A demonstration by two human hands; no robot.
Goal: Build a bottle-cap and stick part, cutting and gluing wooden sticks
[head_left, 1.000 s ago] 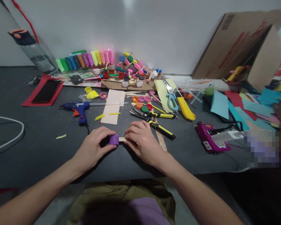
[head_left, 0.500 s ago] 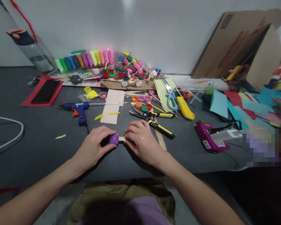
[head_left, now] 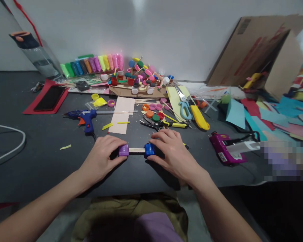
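Note:
My left hand [head_left: 102,152] is closed round a small glossy purple block [head_left: 124,150], thumb below and fingers above. Opposite it, my right hand [head_left: 172,149] grips a glossy blue block [head_left: 149,150] of similar size between thumb and fingers. Thin pale wooden sticks [head_left: 136,150] run side by side between the two blocks. Whether the blocks are clay or plastic I cannot tell. Just behind my right hand lie yellow-and-black pliers [head_left: 175,124], partly covered by it. A strip of pale card [head_left: 121,129] with yellow bits on it lies beyond the sticks.
A blue glue gun [head_left: 87,117] lies at left, near a phone [head_left: 49,98] on red card. Farther back are coloured clay packs [head_left: 91,65] and small cap-and-stick models [head_left: 143,77]. Scissors [head_left: 184,109], a yellow cutter [head_left: 199,117] and a purple device [head_left: 226,148] lie at right.
My right hand has moved to the right, away from the left hand. The blue block now shows in its fingers, and more of the sticks is visible. My left hand stays nearly still.

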